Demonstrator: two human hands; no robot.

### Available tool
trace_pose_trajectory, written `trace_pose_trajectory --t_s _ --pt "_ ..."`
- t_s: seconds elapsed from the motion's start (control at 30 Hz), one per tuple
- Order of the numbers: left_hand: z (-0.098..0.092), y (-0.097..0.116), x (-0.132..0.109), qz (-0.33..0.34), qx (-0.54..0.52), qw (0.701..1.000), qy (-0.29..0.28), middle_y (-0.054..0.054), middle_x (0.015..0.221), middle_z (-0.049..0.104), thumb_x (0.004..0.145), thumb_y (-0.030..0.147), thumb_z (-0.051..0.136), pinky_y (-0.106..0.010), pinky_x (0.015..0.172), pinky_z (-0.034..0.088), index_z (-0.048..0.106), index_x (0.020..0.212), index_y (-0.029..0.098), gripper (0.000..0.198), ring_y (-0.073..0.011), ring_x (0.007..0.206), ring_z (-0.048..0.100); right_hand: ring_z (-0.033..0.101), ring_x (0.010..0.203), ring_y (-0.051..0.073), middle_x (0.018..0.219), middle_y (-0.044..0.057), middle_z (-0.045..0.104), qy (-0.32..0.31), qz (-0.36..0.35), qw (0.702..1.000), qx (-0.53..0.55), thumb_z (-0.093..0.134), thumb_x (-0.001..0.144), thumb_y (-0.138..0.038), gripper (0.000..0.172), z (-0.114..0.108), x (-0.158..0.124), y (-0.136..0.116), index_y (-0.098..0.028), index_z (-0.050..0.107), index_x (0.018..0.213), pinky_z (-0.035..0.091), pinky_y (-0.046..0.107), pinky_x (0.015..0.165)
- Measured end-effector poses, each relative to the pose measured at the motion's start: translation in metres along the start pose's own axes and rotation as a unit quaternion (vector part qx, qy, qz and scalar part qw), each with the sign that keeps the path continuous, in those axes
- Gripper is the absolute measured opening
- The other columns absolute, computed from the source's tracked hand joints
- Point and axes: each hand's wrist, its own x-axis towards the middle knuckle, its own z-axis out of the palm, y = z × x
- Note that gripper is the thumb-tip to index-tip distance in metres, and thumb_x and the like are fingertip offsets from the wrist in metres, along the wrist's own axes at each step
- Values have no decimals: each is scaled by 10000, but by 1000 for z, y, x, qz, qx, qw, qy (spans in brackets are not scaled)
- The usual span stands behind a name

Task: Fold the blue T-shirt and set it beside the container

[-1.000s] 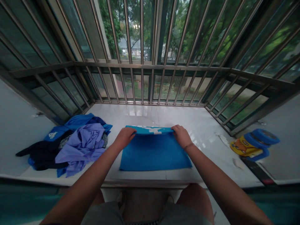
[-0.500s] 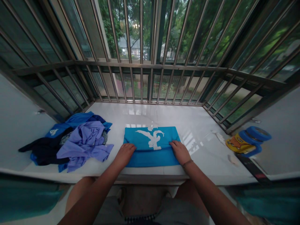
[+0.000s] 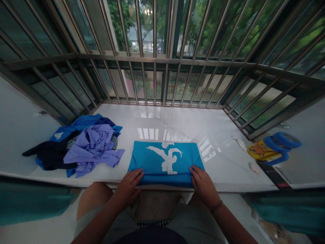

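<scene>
A folded blue shirt (image 3: 165,159) with a white figure printed on it lies flat on the white sill (image 3: 220,135), close to its front edge. My left hand (image 3: 130,184) grips the shirt's near left corner, fingers on top of the cloth. At the near right corner my right hand (image 3: 203,183) holds on the same way. Both hands sit right at the sill's front edge, above my knees.
A heap of blue, purple and dark clothes (image 3: 83,149) lies on the sill to the left. At the right stand a blue and yellow container (image 3: 273,150) and a dark flat object (image 3: 275,178). Metal window bars (image 3: 154,81) close off the back and sides.
Both hands drew the shirt's far edge over towards me, folding it in half. The white print now faces up and the hands have come to the near edge.
</scene>
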Motion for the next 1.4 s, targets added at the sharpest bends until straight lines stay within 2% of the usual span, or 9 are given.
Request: trace_pose_trajectory --t_s 0.13,0.3,0.5,0.67,0.8,0.97,1.13,1.23,1.4 --pt "-2 3 1 -16 -3 1000 1 -165 1593 647 1050 300 588 -578 1227 523 592 1606 253 558 -341 1447 638 687 1320 302 1481 133 708 -8 12 1000 1 545 1102 -271 400 -7 -3 -4 -237 699 1469 558 489 1144" --pt "-7 1 37 -66 -12 998 -1 -146 1355 774 1057 299 601 -525 1074 609 741 1404 258 376 -327 1232 732 735 1177 294 1334 113 772 -43 16 999 -12 575 1096 -297 299 -22 20 -2 -272 772 1321 594 445 1003" --pt "-29 -11 69 -56 1 998 -24 -89 1167 806 1073 235 575 -489 984 577 796 1163 276 242 -286 1041 737 741 1076 284 1220 107 800 -46 33 998 -6 518 1133 -338 301 -38 35 -3 -280 795 1234 565 412 943" --pt "-36 -14 64 -29 15 999 -14 -87 1186 799 1084 244 575 -488 1061 526 774 1148 263 210 -282 1081 722 729 1113 285 1240 111 795 -30 21 999 -3 517 1137 -341 310 -35 25 -9 -274 796 1253 558 415 988" --pt "-30 -13 56 -29 18 999 -40 -96 1194 791 1072 234 588 -454 987 547 771 1196 254 222 -288 1084 720 730 1092 280 1257 102 783 -59 13 998 -4 538 1118 -295 292 -31 22 -11 -278 786 1271 572 401 942" --pt "-57 -29 103 -21 6 995 -96 -78 1036 768 1065 234 606 -387 882 543 779 1093 248 176 -270 991 711 759 1011 249 1217 89 777 -131 61 989 17 516 1121 -283 292 -57 75 -3 -263 774 1255 578 339 856" --pt "-96 -40 151 -33 40 999 0 -106 1161 757 1103 273 569 -409 904 526 757 1182 223 210 -283 1046 692 760 1056 242 1271 109 757 -19 97 995 31 491 1131 -297 312 -91 125 1 -228 744 1300 587 314 892" --pt "-86 -30 129 -13 47 999 20 -104 1221 752 1093 230 591 -411 911 509 757 1200 245 199 -279 1069 678 747 1107 263 1269 122 761 31 49 998 34 504 1132 -297 299 -86 106 -3 -216 745 1289 594 353 958" --pt "-32 -7 51 -17 17 999 -45 -76 1188 766 1019 82 632 -391 898 502 784 1165 260 275 -259 1044 689 749 1017 274 1190 112 791 3 -9 1000 9 555 1080 -214 256 -42 35 -5 -237 800 1152 603 402 917"
